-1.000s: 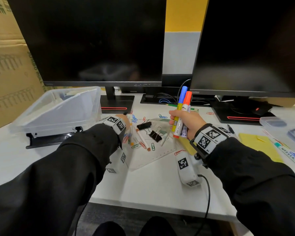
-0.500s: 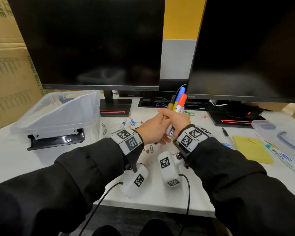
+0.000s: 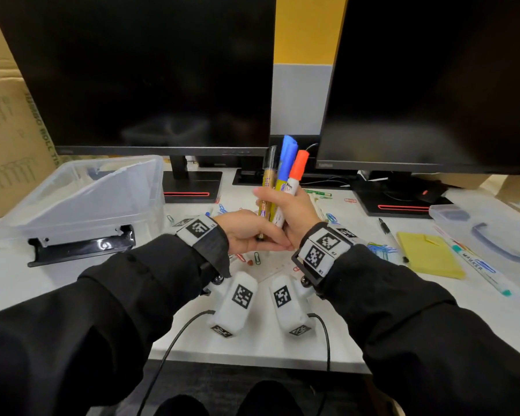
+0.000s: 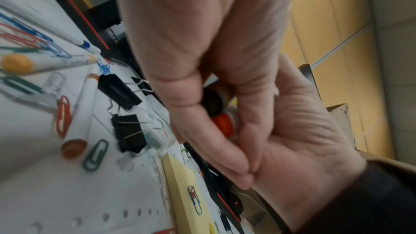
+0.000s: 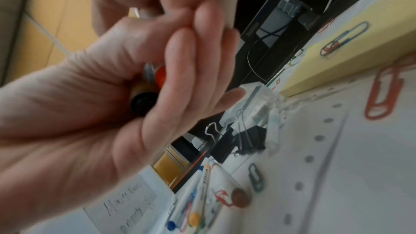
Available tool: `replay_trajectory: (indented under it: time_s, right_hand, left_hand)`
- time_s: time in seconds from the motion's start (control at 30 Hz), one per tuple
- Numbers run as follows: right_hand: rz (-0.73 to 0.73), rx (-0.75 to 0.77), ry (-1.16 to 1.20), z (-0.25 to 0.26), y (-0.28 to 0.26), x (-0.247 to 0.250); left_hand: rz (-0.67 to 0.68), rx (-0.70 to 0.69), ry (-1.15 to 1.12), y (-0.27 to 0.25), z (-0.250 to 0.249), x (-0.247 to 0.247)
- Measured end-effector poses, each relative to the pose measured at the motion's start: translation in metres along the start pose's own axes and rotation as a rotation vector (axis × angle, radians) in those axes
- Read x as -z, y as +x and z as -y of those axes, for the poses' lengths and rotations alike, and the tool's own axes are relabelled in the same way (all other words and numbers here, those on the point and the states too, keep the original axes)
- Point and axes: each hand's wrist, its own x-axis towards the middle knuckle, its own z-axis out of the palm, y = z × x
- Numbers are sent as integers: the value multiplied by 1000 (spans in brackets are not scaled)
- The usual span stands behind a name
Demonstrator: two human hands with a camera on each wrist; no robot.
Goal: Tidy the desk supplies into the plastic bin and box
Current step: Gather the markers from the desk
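Observation:
My right hand [image 3: 294, 211] grips a bundle of three markers [image 3: 285, 175] upright above the middle of the desk: one gold with a black cap, one yellow with a blue cap, one white with an orange cap. My left hand [image 3: 246, 229] lies just under them, its straight fingers [image 5: 191, 51] pressed against the marker ends [image 4: 221, 125] and touching the heel of the right hand. The clear plastic bin [image 3: 102, 217] stands at the left with a lid leaning inside it. A clear box [image 3: 493, 229] with a grey handle sits at the far right.
Under my hands lie two black binder clips [image 4: 119, 92], loose markers [image 4: 83, 109], coloured paper clips [image 3: 379, 249] and a clear ruler. A yellow sticky pad [image 3: 427, 253], a black pen [image 3: 391, 238] and a green marker [image 3: 481, 265] lie to the right. Two monitors stand behind.
My left hand came up from the desk with the gold marker and passed it into the right hand's bundle. Its fingers now lie flat under the marker ends.

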Motion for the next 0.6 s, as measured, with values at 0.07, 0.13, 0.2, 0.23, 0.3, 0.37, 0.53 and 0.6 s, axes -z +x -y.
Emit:
replay_trajectory:
  time_s: [0.07,0.13,0.2,0.23,0.3,0.37,0.53,0.6]
  right_hand:
    - [43,-54,-63,-3,-3,0]
    - [26,-97,-118,-4,-5,-1]
    - [-26,-92,-153,-5,-7,-1]
    - [-55,-74,-169,-6,-6,-1]
    - [-102,-4,-191,-2,-6,3]
    - [-128,60,-224,4,-5,11]
    - [39,130,-544,16,-15,8]
    - [96,146,-693,19,-21,0]
  left_hand:
    - [-21,14,17,1,2,-2]
    - [-49,11,27,2,3,-3]
    - [-58,3,29,2,5,-4]
    - [-50,0,33,0,5,-6]
    - [-6,-34,61,-5,3,-6]
    - [25,-95,88,-11,-3,0]
    - [-16,-205,-18,-12,-19,5]
    - [-93,-210,-61,-11,-21,-6]
